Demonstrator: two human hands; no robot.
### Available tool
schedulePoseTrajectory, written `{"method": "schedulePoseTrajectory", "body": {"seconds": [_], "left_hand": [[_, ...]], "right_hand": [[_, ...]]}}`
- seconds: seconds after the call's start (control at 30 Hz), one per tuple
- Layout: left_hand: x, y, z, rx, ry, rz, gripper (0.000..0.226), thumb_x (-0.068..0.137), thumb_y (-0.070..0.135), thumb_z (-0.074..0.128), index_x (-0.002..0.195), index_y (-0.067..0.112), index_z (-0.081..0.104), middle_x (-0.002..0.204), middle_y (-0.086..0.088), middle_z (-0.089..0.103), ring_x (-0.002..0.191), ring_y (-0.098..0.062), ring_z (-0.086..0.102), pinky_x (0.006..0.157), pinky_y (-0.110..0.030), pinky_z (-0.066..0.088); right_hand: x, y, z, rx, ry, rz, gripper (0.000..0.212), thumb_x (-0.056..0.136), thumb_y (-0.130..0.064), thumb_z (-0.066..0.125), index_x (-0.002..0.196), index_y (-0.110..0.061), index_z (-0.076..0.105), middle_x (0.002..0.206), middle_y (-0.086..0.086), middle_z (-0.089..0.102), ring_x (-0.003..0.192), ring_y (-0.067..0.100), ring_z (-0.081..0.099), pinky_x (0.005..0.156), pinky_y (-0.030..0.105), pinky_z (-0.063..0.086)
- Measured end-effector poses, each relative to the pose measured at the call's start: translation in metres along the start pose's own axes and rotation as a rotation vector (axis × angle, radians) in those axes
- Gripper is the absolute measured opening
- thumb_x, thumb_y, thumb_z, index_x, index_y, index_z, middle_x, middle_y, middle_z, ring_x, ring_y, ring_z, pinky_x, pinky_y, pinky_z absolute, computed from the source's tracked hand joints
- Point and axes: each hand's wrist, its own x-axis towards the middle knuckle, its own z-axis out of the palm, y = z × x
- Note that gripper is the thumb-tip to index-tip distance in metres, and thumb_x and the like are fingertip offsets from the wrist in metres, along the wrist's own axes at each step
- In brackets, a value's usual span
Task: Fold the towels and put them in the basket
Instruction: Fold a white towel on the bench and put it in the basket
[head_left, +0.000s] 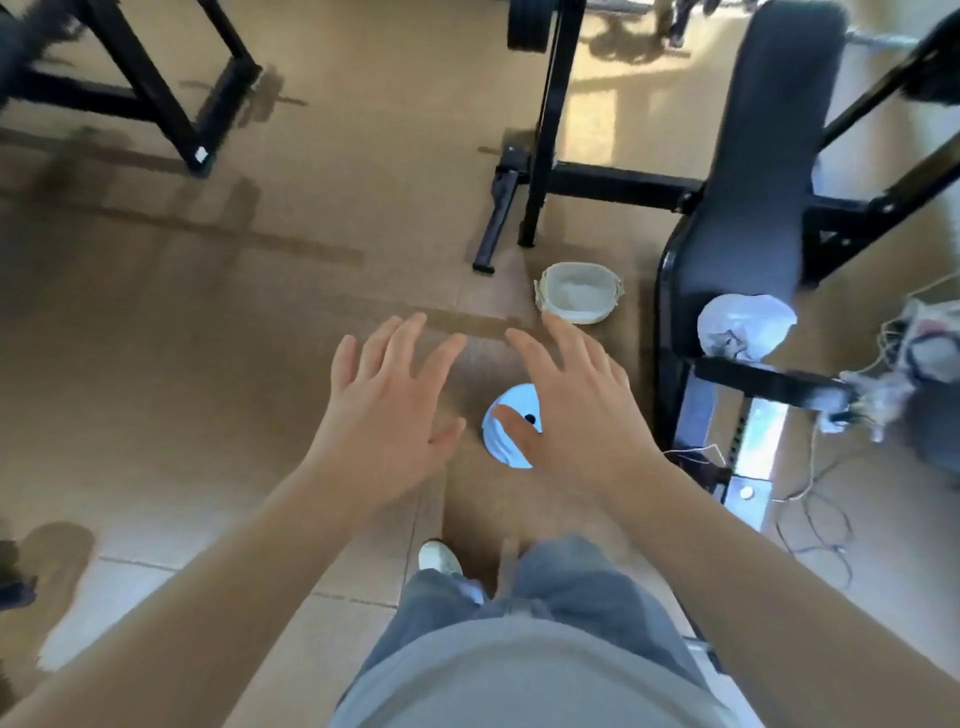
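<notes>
White towel (518, 402) with black mark (530, 418) shows partly behind spread right hand (576, 415).

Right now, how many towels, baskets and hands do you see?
Towels: 2 (floor towel, bench towel)
Basket: 1 (something white inside, cannot tell what)
Hands: 2 (left hand, right hand), both open
Total: 5

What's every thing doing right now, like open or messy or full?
left hand: open, fingers spread, holding nothing
right hand: open, fingers spread, holding nothing
basket: upright, something white inside
towel on bench: crumpled, not folded
white thing on floor: partly hidden by the right hand
</notes>
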Motion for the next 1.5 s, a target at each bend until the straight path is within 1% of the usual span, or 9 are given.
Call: {"method": "schedulePoseTrajectory", "body": {"seconds": [0.13, 0.23, 0.57, 0.73, 0.87, 1.1, 1.3, 1.43, 1.5], "left_hand": [[0.038, 0.004, -0.001, 0.005, -0.019, 0.098, 0.082, 0.09, 0.057, 0.06, 0.158, 0.032, 0.02, 0.165, -0.011, 0.015, 0.154, -0.03, 0.012, 0.122, -0.059, 0.012], [0.071, 0.016, -0.001, 0.001, -0.026, 0.166, 0.084, 0.09, 0.058, 0.058, 0.159, 0.033, 0.017, 0.165, -0.011, 0.015, 0.155, -0.03, 0.01, 0.123, -0.059, 0.011], [0.203, 0.102, -0.011, 0.014, -0.039, 0.289, 0.085, 0.089, 0.062, 0.058, 0.156, 0.039, 0.011, 0.167, -0.009, 0.006, 0.153, -0.03, 0.008, 0.122, -0.057, 0.008], [0.264, 0.149, -0.026, 0.015, 0.002, 0.325, 0.085, 0.088, 0.062, 0.06, 0.156, 0.035, 0.016, 0.165, -0.012, 0.013, 0.151, -0.034, 0.017, 0.12, -0.06, 0.019], [0.305, 0.172, -0.031, 0.021, 0.012, 0.363, 0.086, 0.087, 0.061, 0.063, 0.156, 0.033, 0.019, 0.164, -0.012, 0.017, 0.151, -0.034, 0.018, 0.119, -0.061, 0.021], [0.392, 0.177, -0.029, 0.043, -0.016, 0.437, 0.086, 0.088, 0.064, 0.057, 0.157, 0.033, 0.014, 0.165, -0.012, 0.014, 0.152, -0.035, 0.017, 0.121, -0.059, 0.02], [0.492, 0.164, -0.033, 0.025, -0.011, 0.574, 0.088, 0.083, 0.065, 0.063, 0.154, 0.031, 0.024, 0.161, -0.011, 0.024, 0.15, -0.033, 0.025, 0.117, -0.062, 0.028], [0.569, 0.154, -0.041, 0.087, -0.042, 0.676, 0.091, 0.082, 0.071, 0.062, 0.155, 0.035, 0.022, 0.165, -0.009, 0.022, 0.152, -0.031, 0.022, 0.119, -0.058, 0.023], [0.6, 0.149, -0.047, 0.104, -0.046, 0.733, 0.091, 0.081, 0.071, 0.065, 0.155, 0.033, 0.028, 0.164, -0.011, 0.027, 0.151, -0.033, 0.026, 0.118, -0.058, 0.024]], "right_hand": [[0.01, 0.014, -0.008, 0.03, 0.041, 0.082, 0.074, 0.09, -0.056, 0.054, 0.155, -0.03, 0.027, 0.164, 0.01, 0.019, 0.148, 0.034, 0.026, 0.114, 0.054, 0.033], [0.022, 0.036, -0.016, 0.013, 0.054, 0.13, 0.076, 0.089, -0.057, 0.052, 0.155, -0.032, 0.025, 0.164, 0.009, 0.018, 0.148, 0.033, 0.025, 0.114, 0.052, 0.032], [0.079, 0.154, -0.063, 0.001, 0.152, 0.212, 0.075, 0.089, -0.058, 0.06, 0.152, -0.031, 0.029, 0.162, 0.011, 0.026, 0.145, 0.037, 0.033, 0.111, 0.057, 0.038], [0.106, 0.215, -0.094, 0.012, 0.155, 0.212, 0.073, 0.091, -0.054, 0.058, 0.154, -0.03, 0.03, 0.164, 0.012, 0.023, 0.147, 0.036, 0.028, 0.114, 0.057, 0.033], [0.129, 0.251, -0.112, 0.016, 0.172, 0.249, 0.073, 0.094, -0.055, 0.058, 0.155, -0.031, 0.028, 0.166, 0.01, 0.019, 0.149, 0.034, 0.024, 0.116, 0.054, 0.03], [0.187, 0.29, -0.122, 0.02, 0.197, 0.349, 0.072, 0.092, -0.054, 0.059, 0.154, -0.03, 0.032, 0.163, 0.011, 0.023, 0.146, 0.035, 0.029, 0.112, 0.053, 0.036], [0.26, 0.312, -0.127, 0.011, 0.243, 0.474, 0.073, 0.091, -0.056, 0.062, 0.153, -0.03, 0.033, 0.162, 0.011, 0.027, 0.144, 0.035, 0.032, 0.11, 0.054, 0.037], [0.311, 0.316, -0.133, 0.045, 0.261, 0.613, 0.072, 0.092, -0.056, 0.06, 0.153, -0.03, 0.032, 0.164, 0.012, 0.025, 0.147, 0.036, 0.03, 0.114, 0.054, 0.034], [0.332, 0.318, -0.134, 0.058, 0.259, 0.666, 0.072, 0.093, -0.058, 0.056, 0.155, -0.031, 0.028, 0.165, 0.011, 0.022, 0.148, 0.034, 0.027, 0.116, 0.053, 0.031]]}}
